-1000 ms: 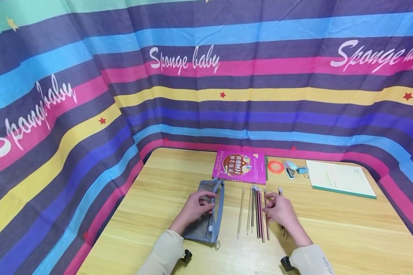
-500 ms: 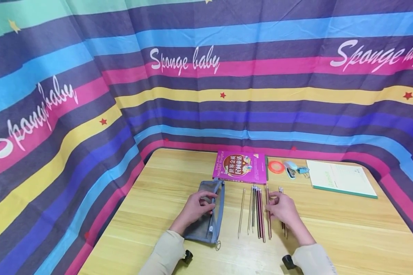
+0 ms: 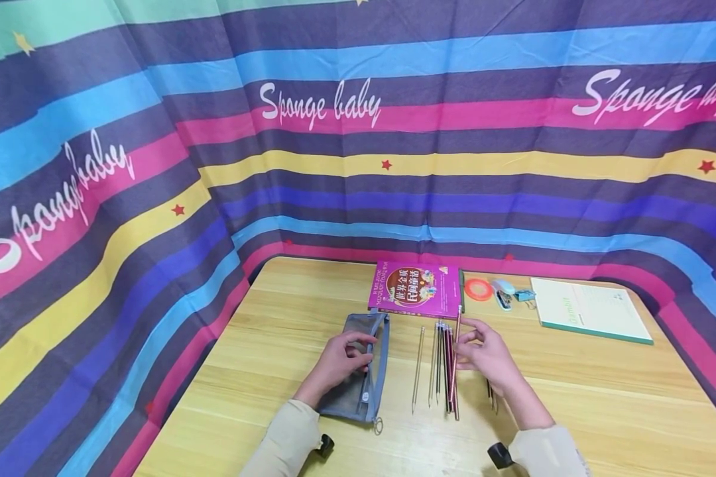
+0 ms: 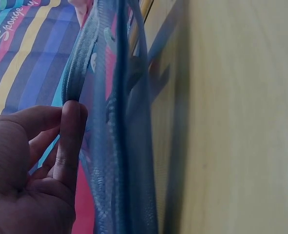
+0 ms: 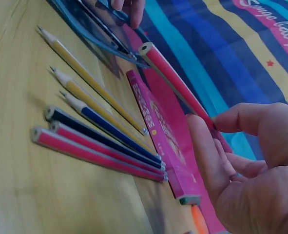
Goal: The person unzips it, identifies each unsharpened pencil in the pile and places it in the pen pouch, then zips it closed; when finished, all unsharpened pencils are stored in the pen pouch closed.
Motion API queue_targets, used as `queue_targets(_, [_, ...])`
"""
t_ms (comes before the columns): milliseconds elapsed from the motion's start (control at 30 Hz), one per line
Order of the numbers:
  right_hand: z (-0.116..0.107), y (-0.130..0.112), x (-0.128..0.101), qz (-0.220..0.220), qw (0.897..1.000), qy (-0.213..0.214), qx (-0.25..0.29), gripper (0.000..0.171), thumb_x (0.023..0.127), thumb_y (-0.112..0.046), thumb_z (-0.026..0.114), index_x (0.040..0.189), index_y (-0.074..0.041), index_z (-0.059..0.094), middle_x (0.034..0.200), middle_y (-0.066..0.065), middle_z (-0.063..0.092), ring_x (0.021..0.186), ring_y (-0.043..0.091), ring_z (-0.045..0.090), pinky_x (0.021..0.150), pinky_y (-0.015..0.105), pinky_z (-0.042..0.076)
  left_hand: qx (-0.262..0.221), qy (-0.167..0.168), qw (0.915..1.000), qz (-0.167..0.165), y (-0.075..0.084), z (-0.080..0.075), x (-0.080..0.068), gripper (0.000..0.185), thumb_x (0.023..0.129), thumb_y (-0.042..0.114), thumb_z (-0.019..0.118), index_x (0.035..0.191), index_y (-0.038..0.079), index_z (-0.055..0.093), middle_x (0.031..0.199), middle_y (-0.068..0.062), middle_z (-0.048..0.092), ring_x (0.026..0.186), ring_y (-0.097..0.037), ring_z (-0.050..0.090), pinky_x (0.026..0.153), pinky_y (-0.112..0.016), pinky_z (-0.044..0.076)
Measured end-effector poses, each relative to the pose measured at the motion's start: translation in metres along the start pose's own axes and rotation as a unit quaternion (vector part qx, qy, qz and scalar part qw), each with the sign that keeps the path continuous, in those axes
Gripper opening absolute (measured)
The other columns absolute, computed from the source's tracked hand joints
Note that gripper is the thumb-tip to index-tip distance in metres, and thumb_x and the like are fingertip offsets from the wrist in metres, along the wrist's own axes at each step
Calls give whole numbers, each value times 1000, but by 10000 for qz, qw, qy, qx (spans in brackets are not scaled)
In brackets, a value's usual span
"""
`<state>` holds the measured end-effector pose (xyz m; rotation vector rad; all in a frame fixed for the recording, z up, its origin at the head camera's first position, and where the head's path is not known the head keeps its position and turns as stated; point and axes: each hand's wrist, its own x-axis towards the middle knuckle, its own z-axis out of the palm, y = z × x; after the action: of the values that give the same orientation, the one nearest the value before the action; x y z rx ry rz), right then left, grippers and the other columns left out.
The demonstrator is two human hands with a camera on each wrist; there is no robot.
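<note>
Pencil-packing is under way, by the look of it: the right hand [image 3: 489, 358] pinches one pink pencil [image 5: 175, 83] between thumb and fingers and has it tilted up off the table [image 3: 573, 411], its far end raised toward the magenta book [image 3: 416, 290]. Left hand [image 3: 337, 361] grips the top edge of the grey mesh pouch [image 3: 358, 371], fingers curled over the fabric, and the wrist view shows the mouth held apart. Nothing can be made out inside the pouch; through the mesh only the striped cloth [image 3: 155, 165] behind shows. A row of other pencils [image 3: 438, 361] lies on the wood between the two hands, side by side, and a couple more sit just under the right wrist. Next move, as I judge it, calls for swinging the lifted pencil leftward and lining it up lengthwise with that narrow opening, while the left hand keeps the mouth wide enough to take it.
</note>
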<state>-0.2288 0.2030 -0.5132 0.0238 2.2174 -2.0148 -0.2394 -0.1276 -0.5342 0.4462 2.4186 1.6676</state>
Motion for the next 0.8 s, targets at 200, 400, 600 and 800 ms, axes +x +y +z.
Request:
queue_targets(200, [9,-3,-1,-75,9997,-62,213,78,94,6,63,160,4,22,115,21,52,84,19,67,78,39,65,-24,-6,10000,-52,0,2,0,31,94,6,74,126,5,71,119,-16,65,72,-15,72,54,-21,51])
queue_targets(400, [26,0,0,-8,9990,-58,435,77,95,8,60,160,1,20,116,21,49,90,26,68,79,41,65,-34,-11,10000,-58,-1,4,-3,33,94,5,74,126,2,70,116,-14,65,70,-14,72,56,-26,55])
queue_targets(600, [55,0,1,6,9980,-104,619,75,93,9,60,158,-3,25,112,17,49,86,28,67,81,42,65,-42,-4,10000,-7,-2,5,-2,33,94,5,74,126,2,70,117,-17,65,69,-13,72,56,-25,55])
queue_targets(800, [84,-1,1,-76,9966,-152,811,72,93,10,59,156,-1,24,111,17,48,81,23,65,80,41,65,-155,-23,9999,33,0,7,1,33,93,4,74,126,4,70,113,-20,68,70,-19,73,52,-21,49])
